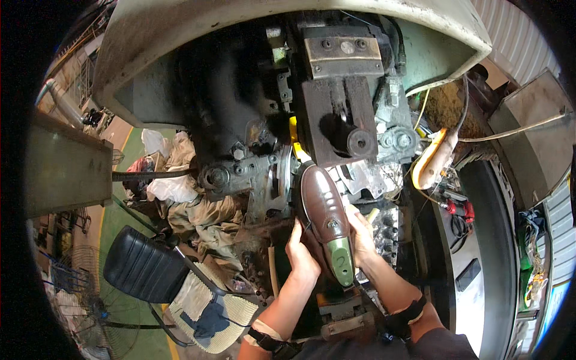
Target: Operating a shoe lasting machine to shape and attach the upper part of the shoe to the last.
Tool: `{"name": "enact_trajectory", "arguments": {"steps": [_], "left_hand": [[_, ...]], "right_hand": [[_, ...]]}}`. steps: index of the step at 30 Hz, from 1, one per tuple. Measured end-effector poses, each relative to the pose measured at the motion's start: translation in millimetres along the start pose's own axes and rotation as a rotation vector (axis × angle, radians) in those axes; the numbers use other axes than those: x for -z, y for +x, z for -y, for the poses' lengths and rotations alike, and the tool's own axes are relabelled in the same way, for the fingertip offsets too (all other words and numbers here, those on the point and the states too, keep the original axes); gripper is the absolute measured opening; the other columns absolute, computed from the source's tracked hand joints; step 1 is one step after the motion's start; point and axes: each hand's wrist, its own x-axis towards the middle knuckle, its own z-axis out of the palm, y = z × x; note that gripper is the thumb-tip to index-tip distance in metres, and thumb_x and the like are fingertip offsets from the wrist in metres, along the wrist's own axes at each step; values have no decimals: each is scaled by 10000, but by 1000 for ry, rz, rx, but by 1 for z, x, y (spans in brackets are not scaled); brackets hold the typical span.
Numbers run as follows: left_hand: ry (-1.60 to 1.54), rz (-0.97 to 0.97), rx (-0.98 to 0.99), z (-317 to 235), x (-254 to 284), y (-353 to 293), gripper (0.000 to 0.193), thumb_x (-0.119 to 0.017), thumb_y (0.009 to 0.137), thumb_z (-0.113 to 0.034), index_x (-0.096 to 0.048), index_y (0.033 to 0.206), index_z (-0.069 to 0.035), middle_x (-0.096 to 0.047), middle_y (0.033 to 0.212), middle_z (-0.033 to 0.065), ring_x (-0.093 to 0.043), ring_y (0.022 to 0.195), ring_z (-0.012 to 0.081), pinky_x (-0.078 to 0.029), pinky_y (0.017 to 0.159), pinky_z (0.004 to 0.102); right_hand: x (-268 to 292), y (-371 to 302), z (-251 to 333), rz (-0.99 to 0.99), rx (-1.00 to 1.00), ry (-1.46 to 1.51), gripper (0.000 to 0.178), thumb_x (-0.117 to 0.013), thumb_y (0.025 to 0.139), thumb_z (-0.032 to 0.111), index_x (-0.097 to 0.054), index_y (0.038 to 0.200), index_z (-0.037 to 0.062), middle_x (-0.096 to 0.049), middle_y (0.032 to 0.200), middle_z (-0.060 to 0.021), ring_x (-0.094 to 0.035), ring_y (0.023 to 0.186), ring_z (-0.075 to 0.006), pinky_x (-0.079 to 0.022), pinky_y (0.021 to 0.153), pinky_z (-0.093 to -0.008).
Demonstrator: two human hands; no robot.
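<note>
A glossy brown leather shoe upper [322,193] sits over a green shoe last [341,261], its toe pointing away from me into the machine. My left hand [302,255] grips the shoe's left side near the heel end. On the opposite side, my right hand [362,239] is closed around it as well. The toe is right beside a yellow part [298,144] of the machine and below a dark metal block [339,117] with a round knob. The shoe's sole side and some of my fingertips are hidden.
A pale machine hood [288,7] arches overhead. To the left are a black-backed chair [144,264], a heap of cloth [207,225] and a wire fan [102,312]. An orange-edged hand tool [433,162] hangs at right, above a bench with a phone [468,273].
</note>
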Motion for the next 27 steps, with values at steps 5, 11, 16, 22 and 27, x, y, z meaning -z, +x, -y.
{"name": "enact_trajectory", "arguments": {"steps": [5, 11, 16, 22, 27], "left_hand": [[104, -74, 27, -3, 13, 5, 420, -607, 1027, -374, -654, 1269, -34, -666, 1311, 95, -616, 1180, 241, -454, 1061, 387], [267, 133, -15, 6, -20, -38, 523, -422, 1080, -488, -579, 1360, -75, -638, 1338, 72, -581, 1219, 227, -406, 1099, 371], [387, 27, -192, 28, -12, -24, 571, -424, 1073, -537, -586, 1341, -59, -651, 1276, 72, -634, 1121, 205, -483, 1015, 360], [449, 0, -253, 29, 7, -7, 590, -463, 1063, -526, -610, 1303, -7, -680, 1238, 107, -675, 1049, 208, -531, 950, 360], [295, 38, -195, 30, -4, -14, 543, -523, 1062, -474, -620, 1273, 17, -661, 1242, 107, -632, 1087, 198, -499, 959, 349]], "right_hand": [[22, 1, 0, 128, -70, -241, 497, -541, 1057, 412, -548, 1409, 61, -627, 1348, -100, -589, 1215, -227, -447, 1078, -389], [1, -31, 9, 145, -226, -362, 622, -360, 1089, 561, -548, 1432, 77, -658, 1297, -84, -634, 1113, -183, -503, 980, -324], [6, -35, -12, 150, -74, -254, 514, -366, 1111, 450, -549, 1416, 79, -644, 1301, -72, -613, 1134, -157, -481, 1011, -323], [28, -23, -36, 117, 70, -275, 421, -393, 1114, 355, -573, 1341, 49, -645, 1235, -50, -597, 1085, -138, -472, 993, -315], [29, -25, -24, 161, 66, -221, 423, -399, 1111, 356, -586, 1333, 48, -656, 1217, -52, -607, 1077, -136, -478, 985, -307]]}}
